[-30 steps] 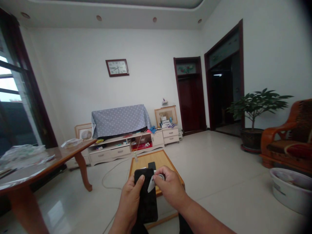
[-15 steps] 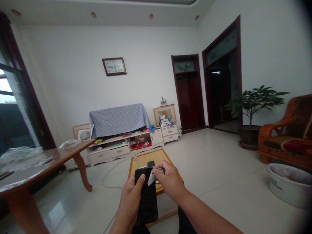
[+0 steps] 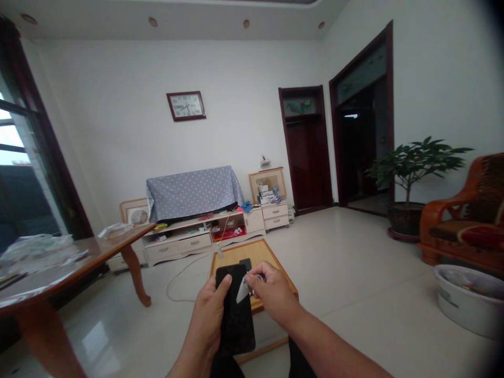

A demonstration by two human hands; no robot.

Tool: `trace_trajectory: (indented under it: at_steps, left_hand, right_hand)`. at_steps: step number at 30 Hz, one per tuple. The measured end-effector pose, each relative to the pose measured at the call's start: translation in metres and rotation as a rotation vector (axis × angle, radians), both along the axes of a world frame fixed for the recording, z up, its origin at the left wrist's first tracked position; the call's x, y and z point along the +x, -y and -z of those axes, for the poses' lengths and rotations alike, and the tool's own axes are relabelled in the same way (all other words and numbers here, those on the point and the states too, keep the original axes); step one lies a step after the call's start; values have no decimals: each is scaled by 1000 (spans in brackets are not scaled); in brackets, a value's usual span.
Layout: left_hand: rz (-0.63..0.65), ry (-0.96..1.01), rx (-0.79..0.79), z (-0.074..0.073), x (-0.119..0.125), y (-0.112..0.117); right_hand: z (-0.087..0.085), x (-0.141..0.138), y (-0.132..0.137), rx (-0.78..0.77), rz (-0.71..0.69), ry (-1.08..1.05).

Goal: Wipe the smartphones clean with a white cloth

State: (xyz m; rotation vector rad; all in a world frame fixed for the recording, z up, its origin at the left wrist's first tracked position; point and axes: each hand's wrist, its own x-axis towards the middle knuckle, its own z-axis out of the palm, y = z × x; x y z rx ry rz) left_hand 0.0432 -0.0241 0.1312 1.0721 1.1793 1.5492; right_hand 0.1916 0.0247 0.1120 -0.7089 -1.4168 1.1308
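A black phone with a dark screen is gripped by my left hand, thumb pressed near its top edge. My right hand pinches a small white tab against the phone's upper right side, fingers curled. Both hands hover over a low yellow wooden table, where a small black object lies just beyond the phone.
A brown wooden table with plastic wrap stands on the left. A white cable runs over the floor toward the TV cabinet. A white basin, a wooden armchair and a potted plant are on the right.
The view has shifted slightly. My hands keep their hold, and the phone has moved up a little with the white tab still against it.
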Motion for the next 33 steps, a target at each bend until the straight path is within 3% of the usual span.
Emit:
trace_trajectory:
  at_steps: [2,4,10,12,18,20,22,26,28,30,33]
  left_hand:
    - [15,-9,1,0,1,1]
    - [18,2,-1,1,1,1]
    - [-42,99,-2,-1,-7,-5]
    - [-60,104,-8,-2,-9,-6]
    - [24,30,5,-2,1,-4]
    - [20,24,14,0,2,-3]
    - [-9,35,13,1,0,-3]
    - [-78,61,-3,2,-8,-3]
    - [-76,52,2,3,-9,-3]
    - [-45,31,15,3,-8,-3]
    - [7,-5,32,1,-2,-3]
  right_hand:
    - [-14,0,-7,-12,2,-34]
    - [-16,0,-7,-17,-4,-28]
    - [23,-3,17,-81,-104,94]
    - [25,-4,18,-89,-112,105]
    - [-17,-1,-11,15,19,72]
    - [-22,-1,-14,36,51,73]
    - [-15,-3,-8,43,49,93]
    - [19,-7,12,22,9,151]
    - [25,-8,14,28,4,152]
    - [16,-6,9,38,22,126]
    - [-11,-3,-5,23,52,67]
